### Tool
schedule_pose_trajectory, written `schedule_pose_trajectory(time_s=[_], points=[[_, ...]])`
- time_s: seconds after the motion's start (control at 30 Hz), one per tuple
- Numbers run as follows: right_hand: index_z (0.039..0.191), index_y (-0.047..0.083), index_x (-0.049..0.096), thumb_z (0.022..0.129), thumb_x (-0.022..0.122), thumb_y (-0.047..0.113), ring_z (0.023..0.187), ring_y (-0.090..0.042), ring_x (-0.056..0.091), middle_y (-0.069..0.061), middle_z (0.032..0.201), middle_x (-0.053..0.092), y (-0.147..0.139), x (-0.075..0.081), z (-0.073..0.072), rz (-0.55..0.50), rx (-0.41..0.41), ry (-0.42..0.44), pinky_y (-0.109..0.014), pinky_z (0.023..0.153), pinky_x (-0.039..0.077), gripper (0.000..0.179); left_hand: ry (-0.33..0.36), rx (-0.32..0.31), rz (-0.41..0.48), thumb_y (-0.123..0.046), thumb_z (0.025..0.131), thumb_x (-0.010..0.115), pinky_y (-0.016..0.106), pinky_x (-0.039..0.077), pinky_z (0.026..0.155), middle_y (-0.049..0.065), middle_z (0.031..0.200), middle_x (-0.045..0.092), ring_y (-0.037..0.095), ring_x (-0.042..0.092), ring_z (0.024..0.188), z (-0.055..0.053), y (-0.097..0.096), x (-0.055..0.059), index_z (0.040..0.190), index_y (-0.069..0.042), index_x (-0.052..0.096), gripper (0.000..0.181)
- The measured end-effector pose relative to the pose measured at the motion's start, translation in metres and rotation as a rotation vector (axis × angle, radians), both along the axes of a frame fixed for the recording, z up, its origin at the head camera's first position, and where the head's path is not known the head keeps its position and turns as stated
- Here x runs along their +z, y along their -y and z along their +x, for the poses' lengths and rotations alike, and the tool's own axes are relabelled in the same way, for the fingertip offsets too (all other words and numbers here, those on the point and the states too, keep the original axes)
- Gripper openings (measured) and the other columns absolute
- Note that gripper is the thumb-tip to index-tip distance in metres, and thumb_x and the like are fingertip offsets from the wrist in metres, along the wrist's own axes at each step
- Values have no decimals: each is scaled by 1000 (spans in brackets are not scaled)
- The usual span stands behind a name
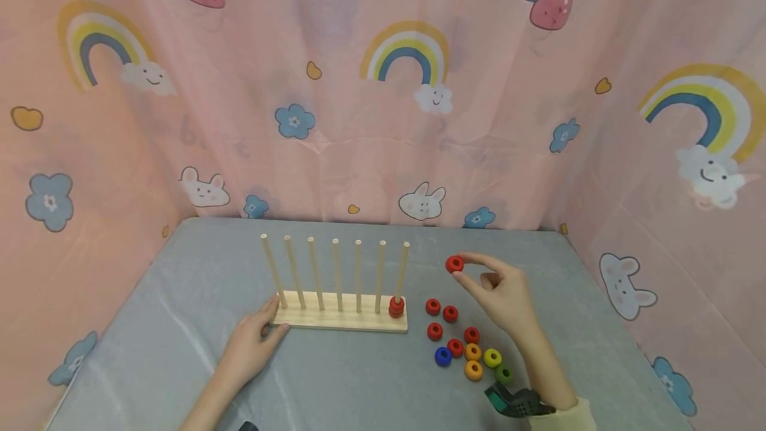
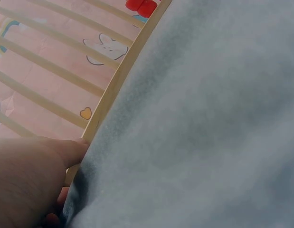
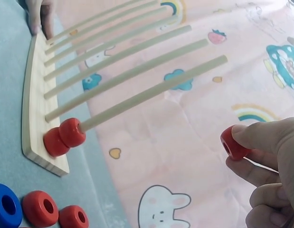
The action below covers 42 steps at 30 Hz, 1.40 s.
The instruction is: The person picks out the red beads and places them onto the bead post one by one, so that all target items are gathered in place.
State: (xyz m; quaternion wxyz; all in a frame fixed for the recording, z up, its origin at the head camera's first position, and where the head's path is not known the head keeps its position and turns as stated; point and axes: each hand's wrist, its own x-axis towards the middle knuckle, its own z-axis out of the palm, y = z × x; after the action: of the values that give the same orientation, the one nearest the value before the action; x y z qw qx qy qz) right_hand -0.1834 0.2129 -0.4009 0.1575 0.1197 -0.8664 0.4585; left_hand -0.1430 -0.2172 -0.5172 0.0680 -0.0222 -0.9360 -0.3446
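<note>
A wooden peg board (image 1: pixel 341 320) with a row of several upright pegs stands on the table. Two red beads (image 1: pixel 396 307) are stacked at the foot of its rightmost peg. My left hand (image 1: pixel 251 341) grips the board's left end, thumb along the front edge and fingers behind; in the left wrist view the thumb (image 2: pixel 73 151) lies against the wood. Between thumb and forefinger my right hand (image 1: pixel 503 294) pinches a red bead (image 1: pixel 455 264), raised to the right of the pegs. In the right wrist view that bead (image 3: pixel 233 143) has its hole facing left.
Loose beads lie right of the board: several red ones (image 1: pixel 435 331), a blue bead (image 1: pixel 443 356), two orange beads (image 1: pixel 473 370), a yellow bead (image 1: pixel 493 358) and a green bead (image 1: pixel 503 374). A patterned pink curtain (image 1: pixel 335 171) hangs behind the grey table (image 1: pixel 335 384).
</note>
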Motion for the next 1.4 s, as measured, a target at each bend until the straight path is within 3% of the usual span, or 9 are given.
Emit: schedule_pose_trajectory(time_s=[0.13, 0.53, 0.63, 0.7, 0.87, 0.93, 1.03, 1.27, 1.4], points=[[125, 10, 78, 94, 84, 18, 43, -4, 24, 3, 54, 32, 3, 2, 0, -5, 12, 6, -25, 42, 25, 32, 14, 1, 0, -22, 100, 76, 30, 34, 66, 1, 76, 48, 16, 38, 73, -1, 0, 0, 156, 1, 48, 67], [125, 11, 78, 94, 84, 18, 44, -4, 25, 2, 57, 34, 12, 5, 0, 4, 21, 3, -25, 44, 25, 33, 21, 0, 2, -22, 100, 76, 29, 33, 65, 1, 75, 46, 16, 37, 73, -1, 0, 0, 156, 1, 48, 67], [123, 12, 78, 93, 84, 17, 45, -3, 25, 3, 57, 35, 13, 6, 1, 3, 31, -12, -25, 44, 25, 31, 16, 0, 5, -21, 100, 76, 29, 34, 65, 8, 85, 58, 16, 37, 73, 0, 0, 0, 156, 1, 48, 66], [123, 12, 79, 93, 85, 17, 45, -3, 24, 3, 57, 35, 14, 7, 0, 6, 38, -30, -24, 43, 24, 31, 5, -2, 7, -21, 100, 76, 30, 34, 66, 19, 106, 71, 16, 38, 73, 0, 0, 0, 156, 1, 48, 66], [122, 12, 79, 92, 85, 15, 45, -2, 23, 5, 55, 32, 16, 9, 0, 16, 54, -72, -25, 43, 23, 30, -3, -3, 7, -21, 100, 76, 30, 34, 67, 23, 117, 72, 16, 38, 74, 0, 0, -1, 156, 1, 48, 66], [121, 12, 79, 92, 85, 15, 45, -2, 23, 5, 55, 32, 17, 10, 0, 22, 58, -82, -25, 43, 23, 30, 8, -2, 7, -21, 100, 76, 30, 34, 66, 14, 91, 64, 16, 38, 74, 0, 0, 0, 156, 0, 48, 66], [121, 13, 79, 92, 85, 15, 45, -3, 23, 5, 55, 32, 19, 11, 0, 29, 60, -87, -25, 42, 23, 30, 15, -1, 7, -21, 100, 76, 29, 34, 66, 7, 83, 58, 16, 38, 74, 0, 0, 1, 156, 0, 48, 66], [122, 11, 79, 92, 85, 13, 44, -3, 24, 6, 55, 33, 25, 13, -1, 21, 81, -100, -25, 42, 24, 30, 16, 0, 5, -21, 100, 76, 30, 35, 67, 8, 89, 63, 16, 39, 74, 0, 0, 0, 156, 1, 48, 67], [121, 11, 79, 92, 85, 10, 45, -1, 23, 6, 53, 32, 27, 13, -1, 5, 100, -115, -25, 41, 23, 30, 31, 1, 6, -22, 101, 75, 30, 34, 67, 0, 76, 46, 16, 38, 74, -1, 1, 0, 157, 0, 46, 67]])
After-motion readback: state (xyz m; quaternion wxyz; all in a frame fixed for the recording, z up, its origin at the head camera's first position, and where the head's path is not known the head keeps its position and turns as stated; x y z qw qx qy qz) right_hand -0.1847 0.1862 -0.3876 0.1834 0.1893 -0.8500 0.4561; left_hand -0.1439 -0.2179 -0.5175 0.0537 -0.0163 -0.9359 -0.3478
